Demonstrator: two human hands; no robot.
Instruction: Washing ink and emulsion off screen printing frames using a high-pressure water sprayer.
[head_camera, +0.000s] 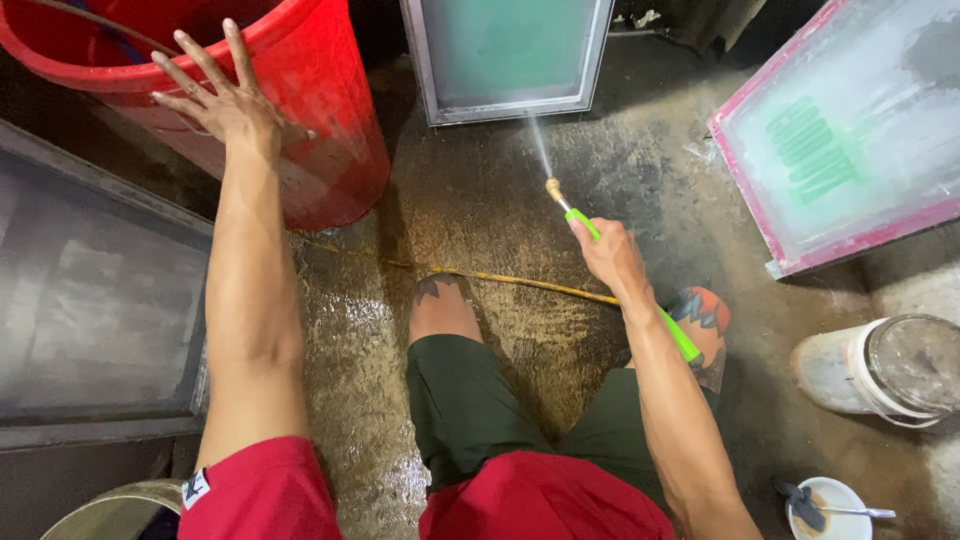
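My right hand (608, 252) grips a green spray wand (582, 222) with a brass nozzle (552, 187). A thin jet of water (540, 145) shoots from it onto a grey-framed printing screen with green mesh (508, 55) leaning upright ahead. My left hand (222, 95) rests flat, fingers spread, on the rim and side of a big red plastic tub (320, 130) at the left. I am crouched, with both knees below the hands.
A pink-framed screen with a green stencil (850, 140) leans at the right. A large grey frame (95, 300) lies at the left. A yellow hose (500, 280) crosses the wet concrete floor (480, 200). A white jar (885, 368) and a small white bowl (830, 508) sit at the lower right.
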